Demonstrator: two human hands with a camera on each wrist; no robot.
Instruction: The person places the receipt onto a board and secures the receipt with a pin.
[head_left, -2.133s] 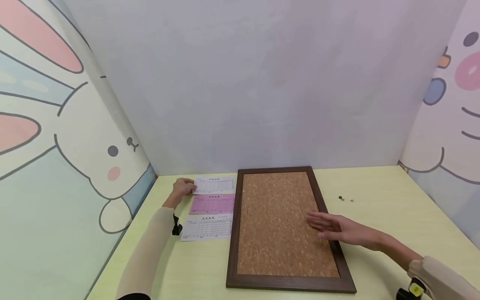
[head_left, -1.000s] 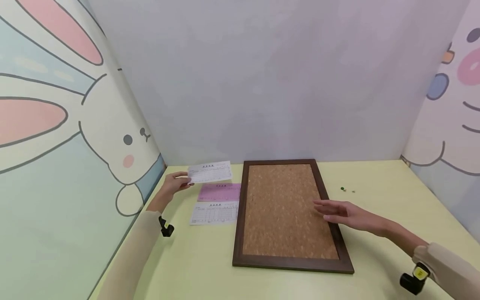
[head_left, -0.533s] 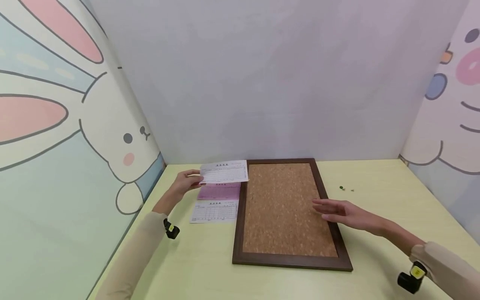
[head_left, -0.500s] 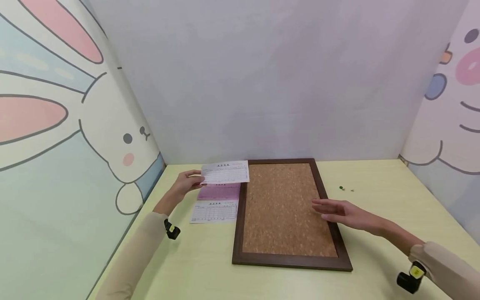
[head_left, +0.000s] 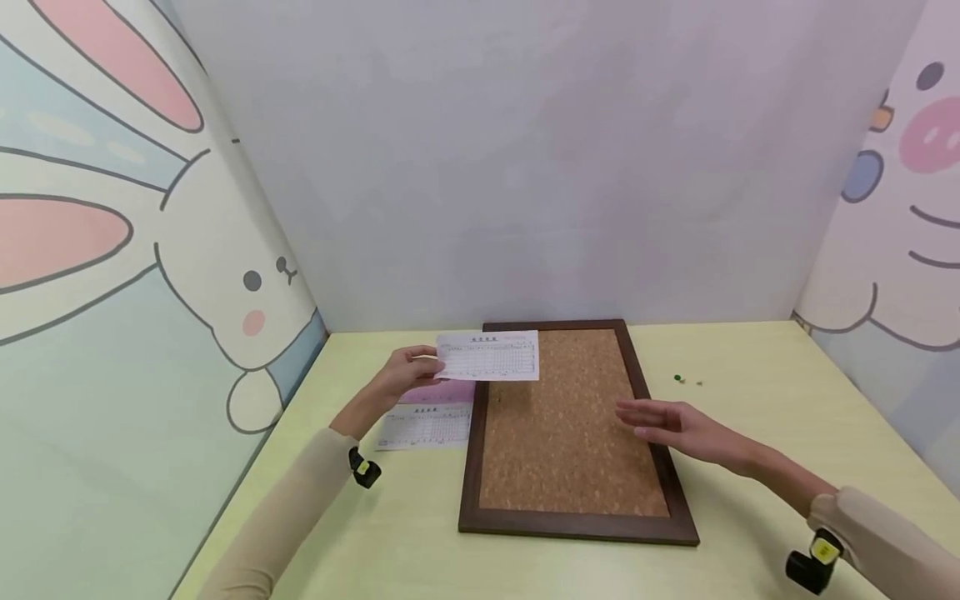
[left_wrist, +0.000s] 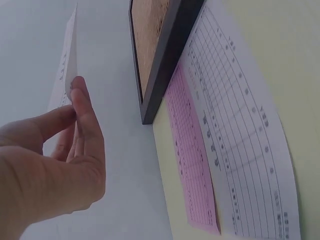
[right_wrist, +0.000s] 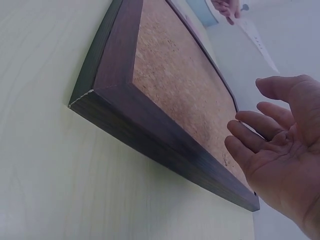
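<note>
My left hand pinches the left edge of a white printed form between thumb and fingers. The form is held in the air over the upper left of a cork board with a dark brown wooden frame. In the left wrist view the same form is seen nearly edge-on above the thumb and fingertips. My right hand hovers by the board's right frame edge, fingers relaxed and holding nothing. A pink form, partly hidden by the held sheet, and another white form lie left of the board.
Small push pins, one of them green, lie on the pale yellow table right of the board. A plain grey wall closes off the back. Side walls carry cartoon pictures, a rabbit on the left.
My left hand has lifted the white form off the table from above the pink one and carried it right, over the board's upper left. My right hand stays nearly in place.
</note>
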